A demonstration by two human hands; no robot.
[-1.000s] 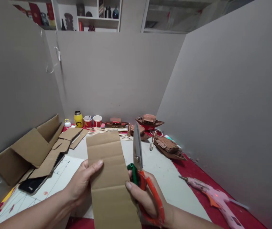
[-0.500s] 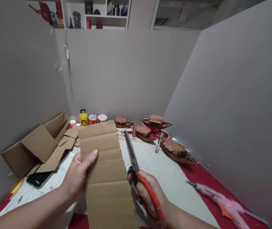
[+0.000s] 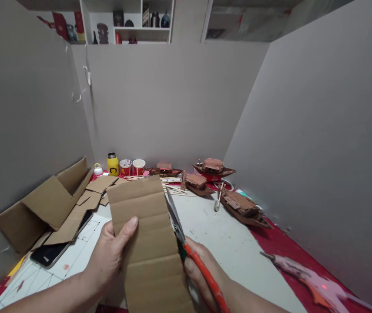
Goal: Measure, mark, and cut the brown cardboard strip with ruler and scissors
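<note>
- Two hands are counted: left hand [image 3: 110, 256] and right hand [image 3: 202, 274].
- One cardboard strip [image 3: 146, 234] and one pair of scissors [image 3: 181, 240] are counted.
- Two red cups [image 3: 126, 167], four model boats [image 3: 242, 206] and one glue gun [image 3: 306, 278] are seen.

grey partition boards, plain and matte: left board [image 3: 25, 108], back board [image 3: 172, 100], right board [image 3: 319, 130]. white shelf unit [image 3: 127, 29] above the back board, holding bottles and ornaments. glazed panel [image 3: 254, 21] upper right. red tablecloth [image 3: 280, 248]; white sheet [image 3: 231, 243] over its middle. light even, soft.
</note>
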